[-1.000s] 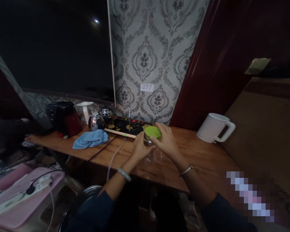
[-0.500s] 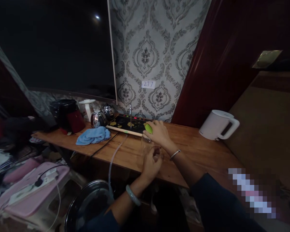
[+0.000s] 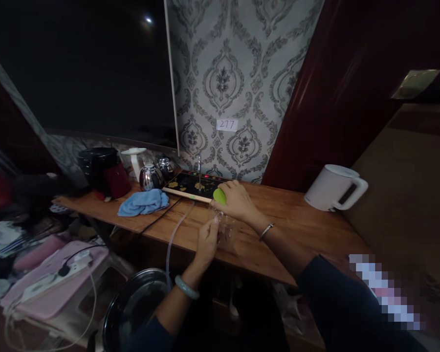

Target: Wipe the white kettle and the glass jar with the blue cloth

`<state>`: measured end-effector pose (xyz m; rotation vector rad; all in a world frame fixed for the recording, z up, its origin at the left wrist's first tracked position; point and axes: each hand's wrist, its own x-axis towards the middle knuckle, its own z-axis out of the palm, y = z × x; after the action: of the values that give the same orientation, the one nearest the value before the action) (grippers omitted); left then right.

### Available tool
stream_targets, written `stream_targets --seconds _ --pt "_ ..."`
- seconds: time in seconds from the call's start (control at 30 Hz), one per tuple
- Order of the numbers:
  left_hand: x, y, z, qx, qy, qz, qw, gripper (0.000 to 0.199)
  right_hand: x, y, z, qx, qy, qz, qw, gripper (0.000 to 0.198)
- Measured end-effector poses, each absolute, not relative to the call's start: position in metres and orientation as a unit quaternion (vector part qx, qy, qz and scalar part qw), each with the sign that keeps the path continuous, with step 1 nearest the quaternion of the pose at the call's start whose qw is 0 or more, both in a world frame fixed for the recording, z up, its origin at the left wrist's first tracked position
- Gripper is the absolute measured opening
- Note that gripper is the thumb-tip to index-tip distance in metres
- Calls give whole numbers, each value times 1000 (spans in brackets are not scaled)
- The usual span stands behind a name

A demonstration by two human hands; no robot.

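Observation:
My right hand (image 3: 238, 200) is closed around a bright green rounded piece (image 3: 219, 196), just in front of the black tea tray (image 3: 185, 185). Below it my left hand (image 3: 208, 239) pinches the side of a clear, see-through container (image 3: 225, 232). The container hangs over the wooden table's front part, and its outline is faint. Whether the green piece is fixed to it, I cannot tell. The tray has gold flowers, small lit controls and a thin upright metal spout (image 3: 200, 171).
Left of the tray are a blue cloth (image 3: 143, 202), shiny metal pots (image 3: 151, 177) and a black-and-red appliance (image 3: 104, 173). A white kettle (image 3: 330, 188) stands at the right. A clear hose (image 3: 172, 239) drops into a dark basin (image 3: 132, 303). A pink stool (image 3: 55, 298) carries a power strip.
My left hand has moved left and up, onto the clear container's side. My right hand, with the green piece, has shifted slightly left, and the green piece now faces the camera more.

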<state>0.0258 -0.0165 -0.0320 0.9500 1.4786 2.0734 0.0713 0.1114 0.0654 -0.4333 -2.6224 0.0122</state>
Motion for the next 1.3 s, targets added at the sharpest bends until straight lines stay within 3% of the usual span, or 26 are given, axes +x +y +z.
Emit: stream_targets --seconds 0.23,0.73,0.87,1.03,1.13,1.3 --pt "21 -15 -37 348 527 742 223 59 68 117 63 -118 -960 6 253 40" --pt "2 -20 -41 361 492 736 294 60 62 146 69 50 -972 72 218 49" --pt "-2 -21 -43 356 508 736 272 61 65 136 73 2 -979 72 192 51" --pt "2 -23 -37 340 539 737 224 62 66 105 74 -171 -966 41 191 58" --pt "4 -23 -33 326 544 741 221 63 62 94 72 -217 -953 18 210 50" --pt "-2 -21 -31 332 533 730 270 68 59 103 66 -163 -956 4 242 34"
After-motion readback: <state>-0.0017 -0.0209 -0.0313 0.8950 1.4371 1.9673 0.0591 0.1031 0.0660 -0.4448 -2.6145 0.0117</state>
